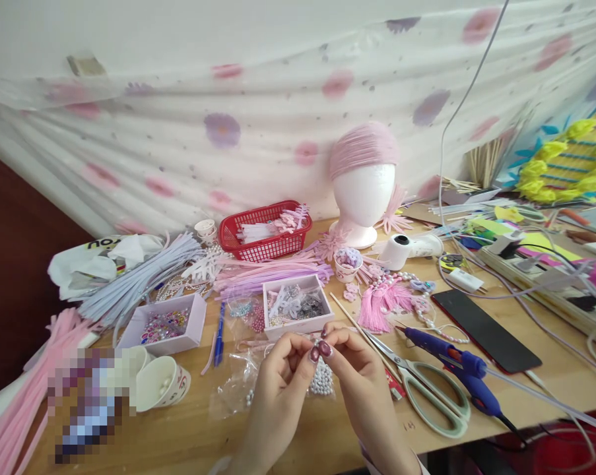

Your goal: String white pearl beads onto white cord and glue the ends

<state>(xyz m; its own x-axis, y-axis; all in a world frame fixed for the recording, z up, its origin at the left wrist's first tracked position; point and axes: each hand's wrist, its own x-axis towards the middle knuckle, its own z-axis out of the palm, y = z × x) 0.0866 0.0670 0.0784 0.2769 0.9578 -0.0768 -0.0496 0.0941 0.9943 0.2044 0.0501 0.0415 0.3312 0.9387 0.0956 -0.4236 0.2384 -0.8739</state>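
Note:
My left hand (284, 373) and my right hand (360, 369) meet fingertip to fingertip above the front of the table. Thumbs and forefingers of both are pinched together around something tiny and pale, too small to name. Just beneath and behind the fingers lies a cluster of silvery-grey beads (321, 379), partly covered by the hands. A clear plastic bag (234, 376) is beside my left wrist. Beyond the fingertips stands a white box (298, 323) holding pale flower pieces and small grey parts. Green-handled scissors (433, 396) rest to the right of my right hand.
A blue glue gun (446, 353) and a black phone (486, 330) lie right. Paper cups (163, 386), a box of colourful gems (166, 323) and pipe cleaners (139, 277) are left. Behind stand a red basket (265, 247) and a foam head (363, 194).

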